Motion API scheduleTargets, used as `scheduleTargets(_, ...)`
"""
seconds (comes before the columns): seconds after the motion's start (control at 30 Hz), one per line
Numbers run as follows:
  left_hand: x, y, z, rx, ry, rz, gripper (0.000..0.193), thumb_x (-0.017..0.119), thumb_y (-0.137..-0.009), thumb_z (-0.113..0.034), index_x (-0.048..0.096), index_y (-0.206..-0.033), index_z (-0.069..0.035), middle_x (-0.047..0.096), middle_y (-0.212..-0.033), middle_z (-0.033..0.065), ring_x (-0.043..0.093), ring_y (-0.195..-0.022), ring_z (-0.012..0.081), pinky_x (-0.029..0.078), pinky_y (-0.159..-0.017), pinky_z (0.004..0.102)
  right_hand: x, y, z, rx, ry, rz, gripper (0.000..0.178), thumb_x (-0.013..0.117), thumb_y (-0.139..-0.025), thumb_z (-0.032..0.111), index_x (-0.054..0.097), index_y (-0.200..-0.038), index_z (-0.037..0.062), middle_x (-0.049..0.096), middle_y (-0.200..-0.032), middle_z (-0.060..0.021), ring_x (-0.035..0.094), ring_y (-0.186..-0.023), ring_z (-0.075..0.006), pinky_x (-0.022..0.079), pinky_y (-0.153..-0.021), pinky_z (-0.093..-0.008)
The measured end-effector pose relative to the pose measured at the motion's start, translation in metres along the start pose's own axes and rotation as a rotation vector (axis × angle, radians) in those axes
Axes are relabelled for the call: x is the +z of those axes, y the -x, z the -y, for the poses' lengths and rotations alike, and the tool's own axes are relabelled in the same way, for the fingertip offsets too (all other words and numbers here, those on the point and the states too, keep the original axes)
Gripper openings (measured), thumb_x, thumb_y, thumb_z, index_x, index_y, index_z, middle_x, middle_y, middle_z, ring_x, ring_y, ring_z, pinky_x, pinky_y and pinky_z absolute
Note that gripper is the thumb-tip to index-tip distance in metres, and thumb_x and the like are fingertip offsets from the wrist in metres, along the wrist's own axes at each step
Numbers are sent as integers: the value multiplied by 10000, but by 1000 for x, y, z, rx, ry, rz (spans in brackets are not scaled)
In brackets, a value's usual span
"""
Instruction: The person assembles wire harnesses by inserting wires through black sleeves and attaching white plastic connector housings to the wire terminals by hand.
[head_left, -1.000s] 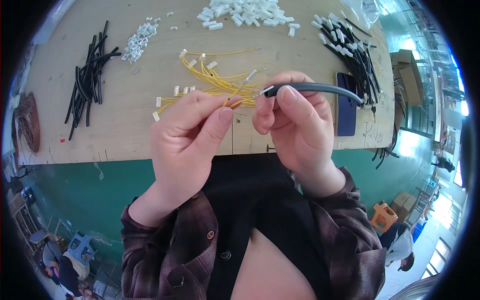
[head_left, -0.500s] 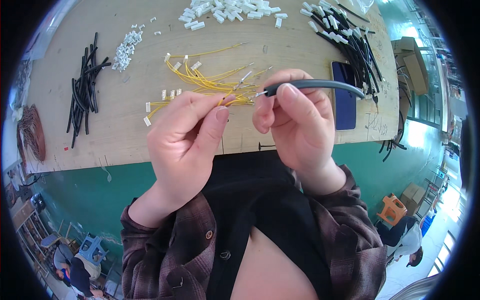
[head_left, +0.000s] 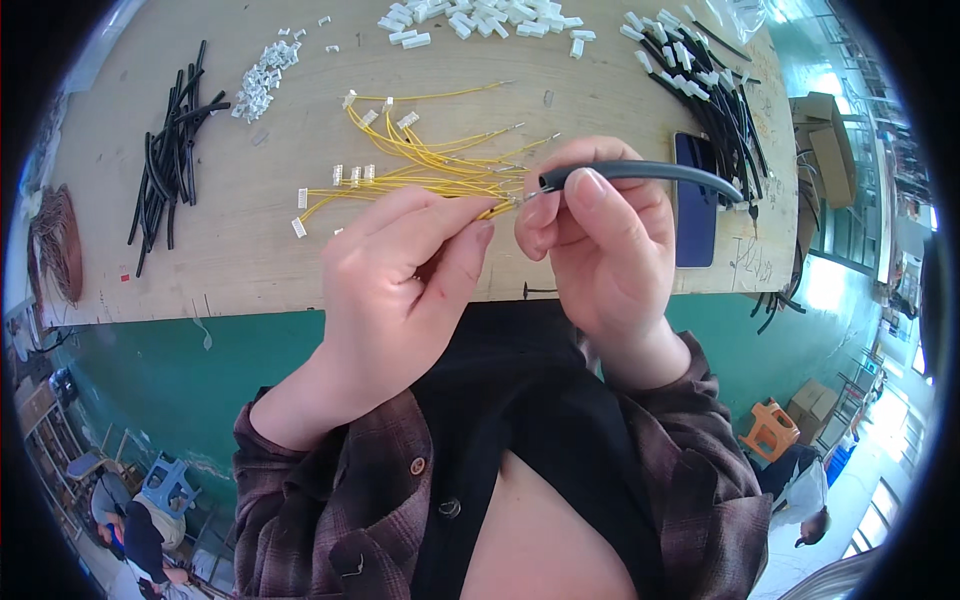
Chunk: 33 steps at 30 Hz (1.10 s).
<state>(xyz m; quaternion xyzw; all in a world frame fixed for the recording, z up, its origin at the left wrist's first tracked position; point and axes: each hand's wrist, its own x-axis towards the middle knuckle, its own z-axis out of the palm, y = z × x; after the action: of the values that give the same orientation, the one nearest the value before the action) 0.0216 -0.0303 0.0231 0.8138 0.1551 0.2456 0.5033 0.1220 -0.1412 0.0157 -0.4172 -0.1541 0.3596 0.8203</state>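
Between thumb and fingertips, my left hand (head_left: 400, 280) pinches yellow wires (head_left: 496, 210) near their metal-tipped ends. My right hand (head_left: 605, 235) grips a curved black tube (head_left: 640, 170), its open end turned left. A metal wire tip reaches toward my right fingers, just below the tube's mouth; I cannot tell whether it touches them. On the table behind my hands lie several more yellow wires (head_left: 430, 145), with small white connectors (head_left: 355, 176) at their left ends and bare metal tips at their right ends.
Loose black tubes (head_left: 180, 150) lie at the left, beside small white pieces (head_left: 265, 80). White housings (head_left: 480, 18) are heaped at the back. At the right are black tubes with white ends (head_left: 715, 100) and a dark phone (head_left: 695, 225). Brown strands (head_left: 58, 245) hang at the left edge.
My left hand has moved right, bringing the yellow wires closer to my right hand. The metal tip that was at the tube's mouth now sits below it. The view has shifted slightly.
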Motion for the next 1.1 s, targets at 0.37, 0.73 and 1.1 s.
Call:
scheduleTargets(0.37, -11, -3, -9, -499, 545, 166, 142, 542, -816, -86, 588, -862, 40, 513, -673, 9, 425, -593, 52, 335, -513, 188, 0, 1, 4, 75, 121, 48, 172, 471, -808, 98, 482, -904, -44, 559, -699, -113, 514, -566, -141, 411, -529, -233)
scheduleTargets(0.73, -10, 0, -5, -482, 618, 126, 80, 557, -792, -29, 590, -835, 29, 507, -709, 4, 421, -604, 43, 321, -517, 172, 6, 2, -1, 64, 29, -13, 186, 480, -826, 130, 482, -932, -23, 550, -695, -112, 494, -546, -141, 400, -512, -246)
scheduleTargets(1.1, -9, 3, 0, -230, 381, 145, 72, 522, -783, 12, 580, -823, 29, 496, -713, 15, 415, -557, 35, 312, -471, 162, 5, 4, 0, 42, 112, -4, 194, 476, -826, 124, 473, -947, -28, 558, -705, -133, 505, -547, -145, 401, -510, -241)
